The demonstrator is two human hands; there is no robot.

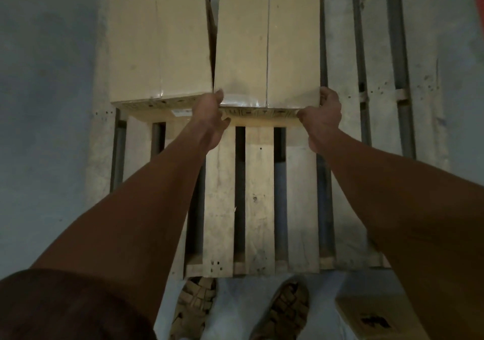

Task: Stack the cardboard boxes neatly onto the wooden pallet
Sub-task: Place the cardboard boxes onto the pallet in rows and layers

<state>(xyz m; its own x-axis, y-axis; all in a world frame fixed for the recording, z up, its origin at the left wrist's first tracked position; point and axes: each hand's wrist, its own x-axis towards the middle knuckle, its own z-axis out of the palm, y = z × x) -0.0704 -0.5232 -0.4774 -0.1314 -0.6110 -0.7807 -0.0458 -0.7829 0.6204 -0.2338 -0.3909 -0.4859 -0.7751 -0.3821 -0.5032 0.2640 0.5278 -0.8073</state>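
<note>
Two closed cardboard boxes stand side by side on the far part of the wooden pallet (259,195). The left box (159,41) sits alone, untouched. The right box (267,43) is held at its near end by both hands. My left hand (210,113) grips its near left corner, thumb on the top edge and fingers curled under the front. My right hand (323,115) grips the near right corner the same way. A narrow gap separates the two boxes. Whether the right box rests fully on the slats cannot be told.
Another cardboard box (372,318) with a black printed mark lies on the floor at the bottom right, beside my right foot. My sandalled feet (243,311) stand at the pallet's near edge. Grey concrete floor (44,104) lies left of the pallet. Bare slats show to the right.
</note>
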